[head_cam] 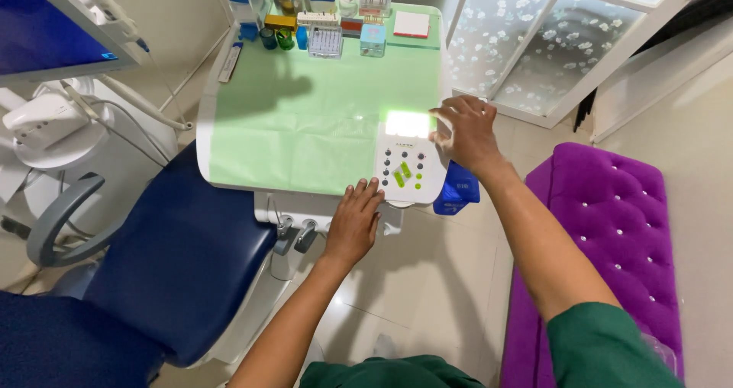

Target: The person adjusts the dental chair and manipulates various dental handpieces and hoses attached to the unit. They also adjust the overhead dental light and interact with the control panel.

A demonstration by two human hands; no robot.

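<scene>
A white dental instrument tray [206, 140] covered with a pale green sheet [321, 106] stands in front of me. At its near right corner is a white control panel [407, 163] with dark round buttons, green keys and a lit screen [407, 123]. My left hand [353, 222] rests flat against the tray's near edge, fingertips next to the panel's lower left corner, holding nothing. My right hand [467, 132] grips the right edge of the panel beside the lit screen, fingers curled over it.
Small boxes, jars and bur holders [324, 41] line the tray's far edge. A dark blue dental chair [183, 266] lies lower left, a monitor [46, 29] upper left. A purple tufted bench [611, 228] stands at right, frosted glass doors [534, 37] behind.
</scene>
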